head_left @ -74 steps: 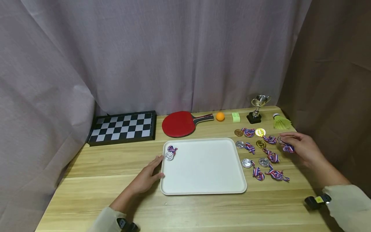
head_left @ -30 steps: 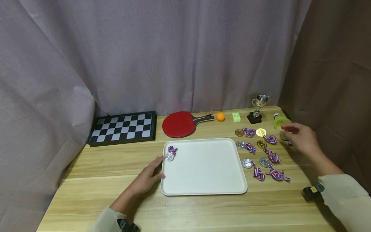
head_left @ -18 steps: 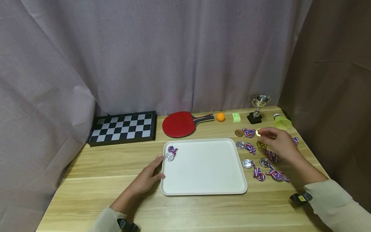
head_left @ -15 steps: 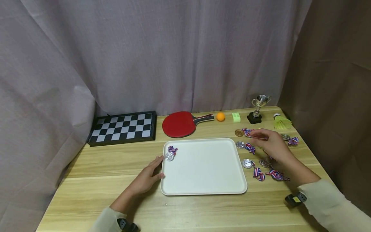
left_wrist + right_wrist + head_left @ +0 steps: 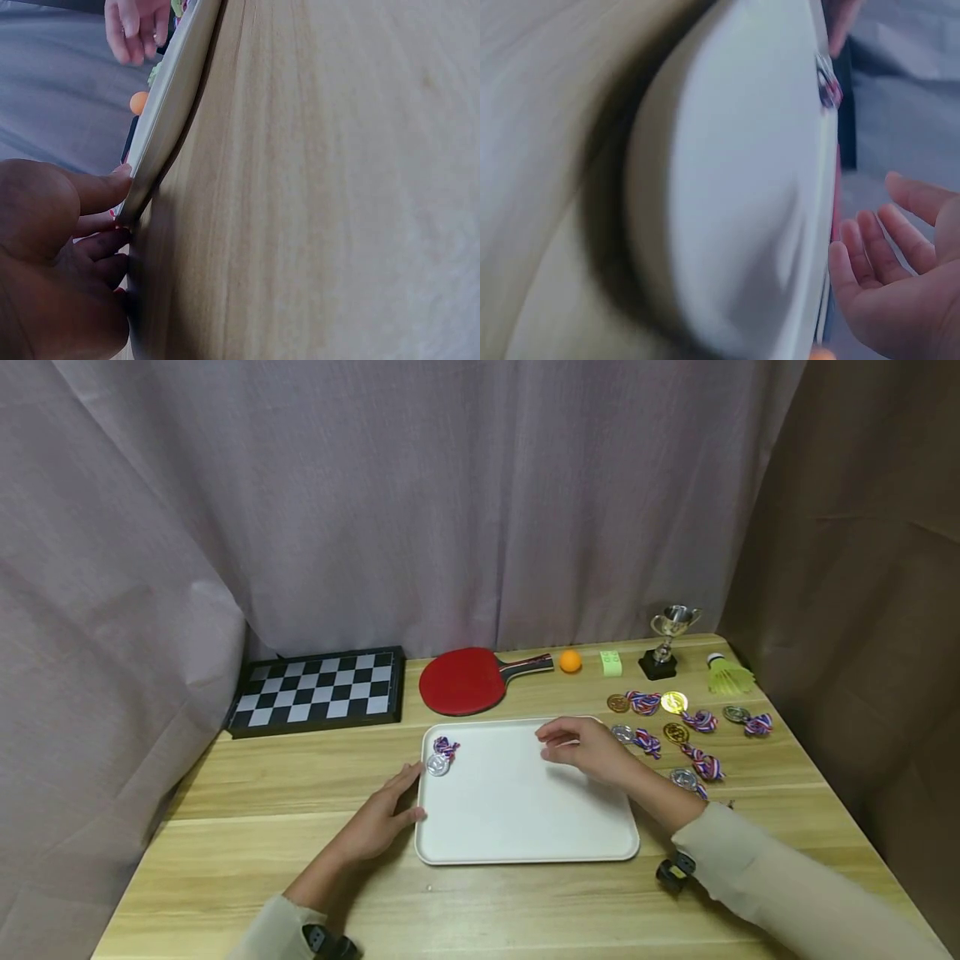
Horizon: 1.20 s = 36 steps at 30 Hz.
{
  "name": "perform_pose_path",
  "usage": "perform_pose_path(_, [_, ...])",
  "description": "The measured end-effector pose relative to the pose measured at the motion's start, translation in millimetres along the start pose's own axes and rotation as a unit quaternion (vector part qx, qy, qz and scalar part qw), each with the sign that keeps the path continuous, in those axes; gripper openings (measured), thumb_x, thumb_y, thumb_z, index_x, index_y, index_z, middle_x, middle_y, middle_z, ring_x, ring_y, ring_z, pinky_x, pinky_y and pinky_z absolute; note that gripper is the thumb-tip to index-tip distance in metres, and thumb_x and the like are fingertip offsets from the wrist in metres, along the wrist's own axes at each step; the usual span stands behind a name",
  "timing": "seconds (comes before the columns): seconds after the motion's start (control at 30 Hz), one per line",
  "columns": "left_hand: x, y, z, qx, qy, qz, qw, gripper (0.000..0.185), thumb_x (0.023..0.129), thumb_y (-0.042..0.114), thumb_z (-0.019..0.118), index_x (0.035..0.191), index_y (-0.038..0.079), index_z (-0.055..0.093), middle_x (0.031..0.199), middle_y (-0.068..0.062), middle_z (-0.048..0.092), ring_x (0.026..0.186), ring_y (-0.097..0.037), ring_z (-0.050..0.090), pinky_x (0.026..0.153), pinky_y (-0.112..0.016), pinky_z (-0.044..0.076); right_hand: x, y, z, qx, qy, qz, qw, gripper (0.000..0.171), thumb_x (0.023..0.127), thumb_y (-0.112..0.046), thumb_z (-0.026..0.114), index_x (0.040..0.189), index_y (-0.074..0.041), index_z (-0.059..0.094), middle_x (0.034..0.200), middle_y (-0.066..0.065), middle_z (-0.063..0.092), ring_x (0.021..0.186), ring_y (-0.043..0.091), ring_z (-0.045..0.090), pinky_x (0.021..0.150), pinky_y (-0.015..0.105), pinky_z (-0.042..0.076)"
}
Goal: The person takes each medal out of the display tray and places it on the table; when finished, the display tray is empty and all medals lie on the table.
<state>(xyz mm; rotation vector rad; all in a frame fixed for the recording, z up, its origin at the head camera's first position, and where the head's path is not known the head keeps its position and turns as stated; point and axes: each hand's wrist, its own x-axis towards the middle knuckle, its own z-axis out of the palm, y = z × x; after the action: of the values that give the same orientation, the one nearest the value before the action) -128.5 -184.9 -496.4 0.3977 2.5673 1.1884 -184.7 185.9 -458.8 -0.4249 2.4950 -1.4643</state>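
My left hand (image 5: 378, 818) rests against the left rim of a white tray (image 5: 525, 852), thumb and fingertips touching its edge. In the left wrist view the thumb (image 5: 105, 191) lies on the tray's side wall. Above the tray's right half hovers my right hand (image 5: 585, 747), fingers loosely bent and nothing in them; the right wrist view shows its bare palm (image 5: 907, 300). A silver medal (image 5: 437, 764) with a striped ribbon lies in the tray's upper left corner. Right of the tray lie several more medals, among them a gold medal (image 5: 673, 702) and a bronze medal (image 5: 618, 703); my right arm covers some.
Along the back stand or lie a checkered board (image 5: 318, 689), a red table tennis paddle (image 5: 463, 682), an orange ball (image 5: 570, 661), a pale green block (image 5: 611, 662), a small trophy cup (image 5: 663, 643) and a yellow shuttlecock (image 5: 727, 675). Curtains (image 5: 450, 510) hang behind the table.
My right hand has let go of the rightmost medal, now lying below the shuttlecock, and has moved left over the tray. My left hand has stayed at the rim.
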Motion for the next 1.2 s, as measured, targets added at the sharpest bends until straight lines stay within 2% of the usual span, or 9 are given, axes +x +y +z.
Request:
perform_pose_path(0.23, [-0.9,0.4,-0.6,0.0,0.004,0.012,0.9999,0.071,0.101,0.014,0.067,0.162,0.009,0.032,0.168,-0.016,0.028,0.158,-0.034,0.017,0.127,-0.055,0.016,25,-9,44,0.0,-0.077,-0.025,0.997,0.036,0.09,-0.01,0.079,0.124,0.001,0.071,0.119,0.014,0.073,0.111,0.028,0.067,0.1,0.039,0.054])
perform_pose_path(0.4, [-1.3,0.8,0.3,-0.003,0.011,0.024,0.9996,0.07,0.101,0.013,0.067,0.161,0.006,0.033,0.167,-0.018,0.03,0.157,-0.036,0.018,0.126,-0.056,0.016,42,-15,65,-0.017,-0.094,-0.021,0.995,0.039,0.089,-0.014,0.081,0.126,-0.005,0.072,0.121,0.008,0.073,0.117,0.025,0.066,0.106,0.041,0.052])
perform_pose_path(0.63, [-1.9,1.9,-0.8,-0.004,0.006,0.015,0.9999,0.069,0.101,0.014,0.066,0.162,0.007,0.032,0.168,-0.019,0.028,0.157,-0.036,0.017,0.126,-0.055,0.015,62,-27,87,-0.016,-0.098,-0.031,0.995,0.047,0.087,-0.012,0.083,0.132,-0.008,0.068,0.133,0.008,0.069,0.127,0.03,0.061,0.113,0.045,0.046])
perform_pose_path(0.77, [-2.1,2.2,-1.7,-0.001,0.005,0.018,0.9998,0.069,0.101,0.014,0.066,0.161,0.006,0.033,0.167,-0.02,0.028,0.157,-0.037,0.017,0.126,-0.057,0.016,70,-34,97,-0.037,-0.109,-0.044,0.992,0.059,0.087,-0.012,0.084,0.142,-0.013,0.062,0.144,0.009,0.061,0.131,0.034,0.058,0.112,0.047,0.047])
perform_pose_path(0.87, [-2.1,2.0,-2.4,-0.001,0.002,0.018,0.9998,0.069,0.102,0.015,0.066,0.162,0.006,0.032,0.167,-0.019,0.028,0.157,-0.036,0.017,0.126,-0.056,0.016,76,-40,102,-0.068,-0.124,-0.069,0.988,0.064,0.088,-0.012,0.083,0.147,-0.014,0.057,0.148,0.009,0.057,0.129,0.034,0.058,0.109,0.047,0.05])
perform_pose_path(1.0, [-1.6,0.7,-2.6,-0.007,-0.001,0.022,0.9997,0.069,0.102,0.015,0.065,0.162,0.006,0.031,0.168,-0.019,0.026,0.158,-0.035,0.016,0.127,-0.055,0.014,80,-47,109,-0.135,-0.132,-0.095,0.977,0.059,0.089,-0.014,0.081,0.145,-0.015,0.061,0.147,0.01,0.057,0.132,0.031,0.053,0.11,0.048,0.046])
perform_pose_path(1.07, [-1.6,0.0,-2.4,-0.01,-0.001,0.026,0.9996,0.069,0.102,0.015,0.065,0.162,0.005,0.031,0.168,-0.02,0.026,0.157,-0.036,0.015,0.126,-0.056,0.014,80,-50,112,-0.164,-0.127,-0.09,0.974,0.052,0.09,-0.016,0.08,0.139,-0.019,0.066,0.145,0.01,0.057,0.134,0.03,0.05,0.109,0.051,0.044])
perform_pose_path(1.2, [-1.7,0.2,-2.4,-0.013,-0.002,0.028,0.9995,0.069,0.102,0.014,0.065,0.161,0.004,0.031,0.168,-0.02,0.026,0.157,-0.037,0.015,0.126,-0.056,0.013,77,-53,115,-0.188,-0.111,-0.061,0.974,0.039,0.09,-0.017,0.081,0.127,-0.024,0.073,0.14,0.008,0.056,0.13,0.03,0.052,0.102,0.052,0.046])
